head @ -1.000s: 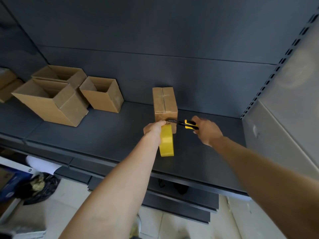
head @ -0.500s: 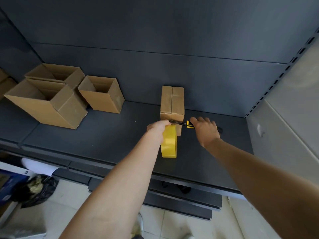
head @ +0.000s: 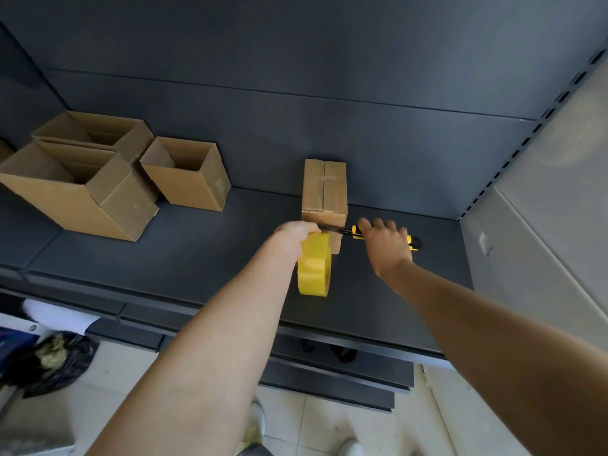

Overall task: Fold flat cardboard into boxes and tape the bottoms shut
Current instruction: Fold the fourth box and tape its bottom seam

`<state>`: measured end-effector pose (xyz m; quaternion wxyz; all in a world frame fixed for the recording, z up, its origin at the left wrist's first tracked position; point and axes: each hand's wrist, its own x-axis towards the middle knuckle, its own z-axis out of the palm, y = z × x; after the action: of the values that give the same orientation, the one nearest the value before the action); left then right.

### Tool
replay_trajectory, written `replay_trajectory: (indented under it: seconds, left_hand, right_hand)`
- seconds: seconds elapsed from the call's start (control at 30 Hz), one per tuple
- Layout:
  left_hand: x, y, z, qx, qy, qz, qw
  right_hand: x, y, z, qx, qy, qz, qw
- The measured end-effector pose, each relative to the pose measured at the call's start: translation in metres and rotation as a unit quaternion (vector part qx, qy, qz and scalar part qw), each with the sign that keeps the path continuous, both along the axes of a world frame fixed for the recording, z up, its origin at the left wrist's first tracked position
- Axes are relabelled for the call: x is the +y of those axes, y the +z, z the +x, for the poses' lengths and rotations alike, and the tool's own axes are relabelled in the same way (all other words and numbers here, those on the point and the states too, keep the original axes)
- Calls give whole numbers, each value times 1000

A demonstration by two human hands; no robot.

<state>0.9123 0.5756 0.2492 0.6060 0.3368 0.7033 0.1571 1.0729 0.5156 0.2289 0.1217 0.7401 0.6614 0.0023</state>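
A small closed cardboard box (head: 324, 192) stands on the dark shelf (head: 197, 258), its taped seam facing up. My left hand (head: 294, 236) grips a yellow tape roll (head: 314, 264) just in front of the box. My right hand (head: 385, 245) holds a yellow-and-black utility knife (head: 413, 241), whose blade reaches left across the box's near face, close to my left hand's fingers.
Three open cardboard boxes stand at the left: a small one (head: 190, 174), a large one (head: 79, 189) and another (head: 95, 131) behind it. A grey panel (head: 543, 209) bounds the shelf on the right. A black bag (head: 56, 360) lies on the floor below.
My right hand has slid the knife a little to the right along the box's near face. My left hand and the tape roll keep their place at the box.
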Motion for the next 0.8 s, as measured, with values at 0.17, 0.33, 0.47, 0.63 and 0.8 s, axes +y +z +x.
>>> replay_trajectory:
  seconds: [0.17, 0.33, 0.47, 0.63, 0.8]
  left_hand:
    - [1, 10, -8, 2, -21, 24, 1000]
    - [-2, 14, -22, 36, -46, 30, 998]
    - [-10, 14, -29, -6, -61, 14, 998]
    - [-24, 9, -18, -48, -92, 7, 995]
    - [-21, 6, -23, -28, -72, 27, 997]
  right_hand:
    - [2, 4, 1, -22, -6, -4, 1000]
    - [-27, -16, 27, -44, -77, -61, 994]
    - [-12, -17, 21, -28, -120, -72, 990]
    - [-24, -29, 32, -8, -137, -74, 988]
    - [-8, -16, 6, 132, -108, -9, 985]
